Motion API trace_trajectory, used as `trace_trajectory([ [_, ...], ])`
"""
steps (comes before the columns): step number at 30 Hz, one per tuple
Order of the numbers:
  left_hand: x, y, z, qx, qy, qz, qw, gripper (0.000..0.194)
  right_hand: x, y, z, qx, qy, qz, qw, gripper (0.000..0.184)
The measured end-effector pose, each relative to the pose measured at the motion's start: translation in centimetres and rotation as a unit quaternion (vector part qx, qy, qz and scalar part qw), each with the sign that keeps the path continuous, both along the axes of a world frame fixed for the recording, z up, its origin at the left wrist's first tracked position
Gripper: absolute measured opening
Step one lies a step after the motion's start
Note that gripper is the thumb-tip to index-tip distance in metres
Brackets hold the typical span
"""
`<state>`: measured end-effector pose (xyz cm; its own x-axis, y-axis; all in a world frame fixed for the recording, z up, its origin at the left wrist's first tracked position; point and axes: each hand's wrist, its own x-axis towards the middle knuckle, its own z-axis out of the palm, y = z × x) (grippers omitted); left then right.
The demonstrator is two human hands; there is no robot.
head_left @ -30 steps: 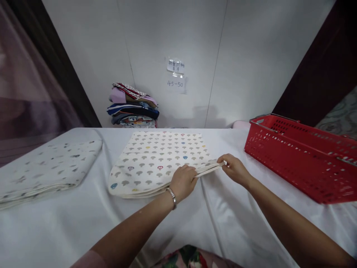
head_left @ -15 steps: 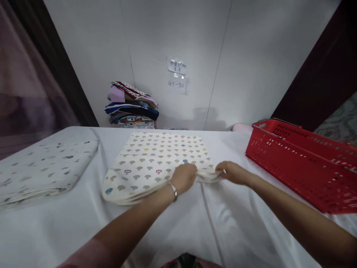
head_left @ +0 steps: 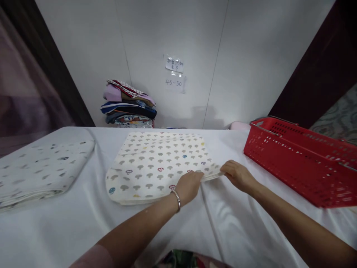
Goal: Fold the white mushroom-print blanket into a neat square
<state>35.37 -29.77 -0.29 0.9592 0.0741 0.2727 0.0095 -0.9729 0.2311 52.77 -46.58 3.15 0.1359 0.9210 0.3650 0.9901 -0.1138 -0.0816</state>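
Observation:
A folded cream cloth with a mushroom print (head_left: 156, 160) lies in layers on the white-covered table (head_left: 178, 230). My left hand (head_left: 190, 186), with a silver bracelet at the wrist, pinches its near edge right of the middle. At the near right corner, my right hand (head_left: 237, 174) is closed on the same cloth. Between the two hands the edge runs fairly straight, its stacked layers showing. The fingertips under the cloth are hidden.
To the left lies another folded white printed cloth (head_left: 44, 171). A red plastic basket (head_left: 292, 163) with metal handles stands on the right. Behind the table, a stack of folded fabrics (head_left: 129, 106) rises against the wall, left of paper signs (head_left: 174, 74).
The bunched near right edge of the cloth now lies flatter and straighter between my hands. My right hand has shifted slightly to the right; the left stays on the edge.

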Motion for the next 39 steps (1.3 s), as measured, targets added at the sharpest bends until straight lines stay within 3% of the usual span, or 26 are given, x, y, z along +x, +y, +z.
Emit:
trace_trajectory([
  [3,-0.6,-1.4,-0.7,-0.004,0.021,-0.022,1.0,0.027,-1.2,-1.7,-0.7,-0.032,0.022,0.009,0.999,0.023],
  [7,-1.0,-1.9,0.4,0.002,-0.042,-0.023,0.999,0.034,-2.3,-3.4,-0.6,0.027,0.02,-0.016,0.999,0.022],
  [9,-1.1,-1.9,0.1,0.008,-0.044,-0.029,0.999,0.033,-2.8,-4.0,-1.1,0.033,0.021,-0.025,0.999,0.022],
  [13,-1.5,-2.3,-2.7,0.038,0.039,-0.049,0.997,0.023,-3.9,-4.9,-3.3,-0.047,0.029,-0.033,0.998,0.024],
  [16,-1.9,-2.8,-4.5,0.041,0.045,-0.029,0.998,0.023,-4.7,-5.2,-4.8,-0.07,0.026,-0.056,0.996,0.024],
  [21,-2.2,-3.0,-4.7,0.019,0.026,-0.02,0.999,0.018,-6.1,-3.8,-6.2,-0.071,0.011,-0.076,0.995,0.017],
  [28,-2.4,-2.7,-4.8,-0.001,-0.001,-0.006,1.0,0.017,-7.9,-0.5,-7.0,-0.06,0.009,-0.046,0.997,0.019],
  [34,-3.4,-2.6,-4.9,0.068,0.0,0.012,0.998,0.011,-7.3,-1.1,-7.4,-0.056,-0.003,-0.018,0.998,0.02],
  [39,-5.3,-0.6,-4.7,0.1,0.009,0.049,0.994,0.012,-6.7,-1.2,-8.4,-0.054,-0.046,0.012,0.997,0.028],
])
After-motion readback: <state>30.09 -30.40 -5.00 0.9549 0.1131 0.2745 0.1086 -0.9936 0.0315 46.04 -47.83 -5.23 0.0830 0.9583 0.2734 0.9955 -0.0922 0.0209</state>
